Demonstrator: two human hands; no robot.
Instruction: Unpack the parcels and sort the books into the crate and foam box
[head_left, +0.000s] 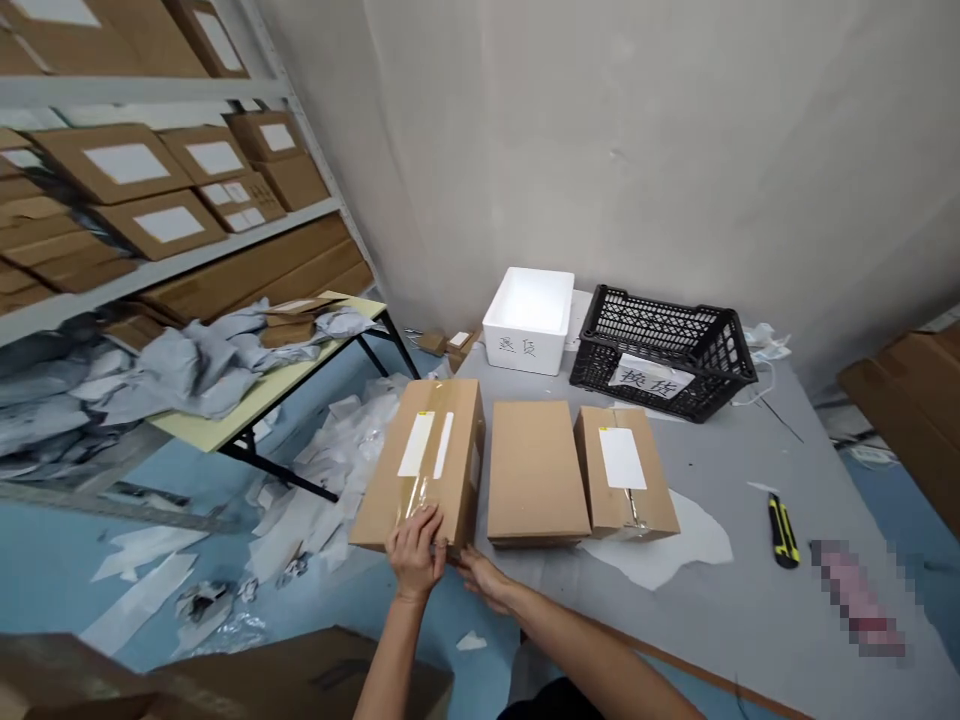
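A taped cardboard box (386, 475) with white labels sits at the table's left edge, its near end sticking out over the side. My left hand (415, 552) grips its near end, fingers on the tape and top face, thumb toward the front edge. Low at the box's near right corner is my right hand (486, 580), its fingertips partly hidden against or beneath the box. To the right stand a plain cardboard box (536, 470) and a smaller labelled carton (656, 490), which rests partly on a torn white sheet (697, 545).
Behind the boxes are a white foam box (525, 350) and a black plastic crate (660, 345). A yellow-black utility knife (783, 530) lies on the grey table (720, 630). At left, a side table (225, 425) holds grey bags, beside a shelf (247, 235) of cartons; scraps litter the floor.
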